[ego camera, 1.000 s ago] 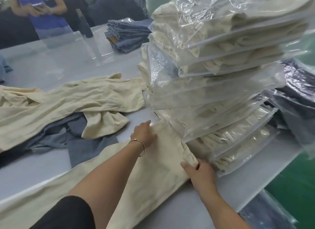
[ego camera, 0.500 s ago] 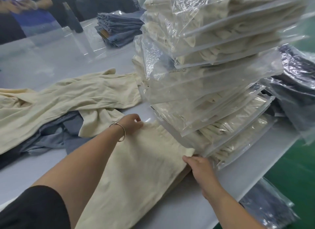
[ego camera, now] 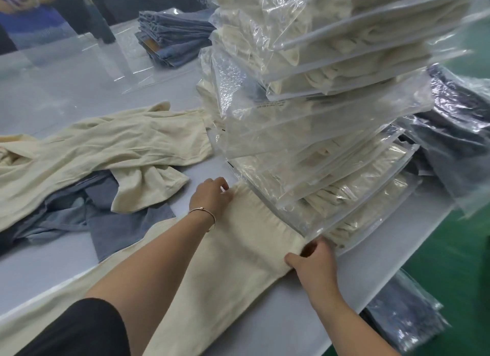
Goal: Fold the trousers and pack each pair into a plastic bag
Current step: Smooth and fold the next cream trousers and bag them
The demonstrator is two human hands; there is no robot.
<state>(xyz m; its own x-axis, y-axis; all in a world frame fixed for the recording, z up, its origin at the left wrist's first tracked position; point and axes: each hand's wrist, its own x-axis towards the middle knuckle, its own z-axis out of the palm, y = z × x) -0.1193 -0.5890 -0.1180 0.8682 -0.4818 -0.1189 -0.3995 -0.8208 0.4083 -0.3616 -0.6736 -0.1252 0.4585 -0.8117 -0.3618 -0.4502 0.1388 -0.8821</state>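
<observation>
The cream trousers (ego camera: 230, 252) lie flat along the tabletop's (ego camera: 313, 313) near edge, their end butting against the stack of bagged trousers (ego camera: 318, 133). The left hand (ego camera: 212, 196) pinches the end's far corner; the right hand (ego camera: 315, 260) grips its near corner, thumb on top, beside the lowest bag.

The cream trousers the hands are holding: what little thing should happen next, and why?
Probably pull the end of the trousers back toward the body to fold them. Both hands, left and right, grip that end, which lies right against the bagged stack, so a lift there could nudge it.
</observation>
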